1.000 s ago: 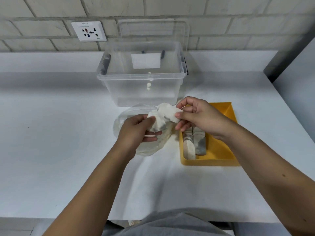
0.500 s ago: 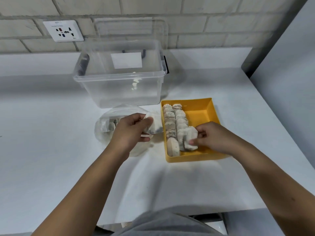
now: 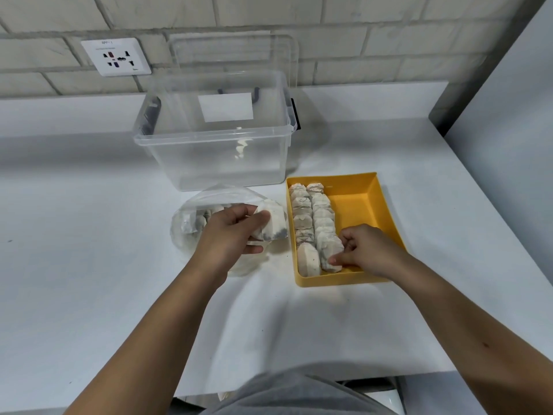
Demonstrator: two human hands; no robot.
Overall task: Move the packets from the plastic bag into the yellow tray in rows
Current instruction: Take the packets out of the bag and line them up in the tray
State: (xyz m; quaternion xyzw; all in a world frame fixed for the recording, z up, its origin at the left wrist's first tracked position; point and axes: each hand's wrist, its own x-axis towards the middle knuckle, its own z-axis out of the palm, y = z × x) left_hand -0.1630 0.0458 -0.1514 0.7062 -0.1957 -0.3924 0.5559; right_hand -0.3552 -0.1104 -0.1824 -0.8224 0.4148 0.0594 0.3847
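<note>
On the white bench (image 3: 89, 265) a yellow tray (image 3: 368, 202) sits just right of a clear plastic bag (image 3: 179, 245). Two rows of packets (image 3: 302, 217) run front to back along the tray's left side, pressed close together. The right hand (image 3: 365, 250) lies inside the tray, its curled fingers pinching the nearest packet (image 3: 329, 253) of the second row. The left hand (image 3: 230, 232) grips a loose packet (image 3: 273, 223) over the bag's right edge; more packets show dimly through the bag. Behind them stands a clear storage box (image 3: 215, 157), its lid (image 3: 233, 52) propped against the brick wall (image 3: 374, 25), near a wall socket (image 3: 116, 56).
</note>
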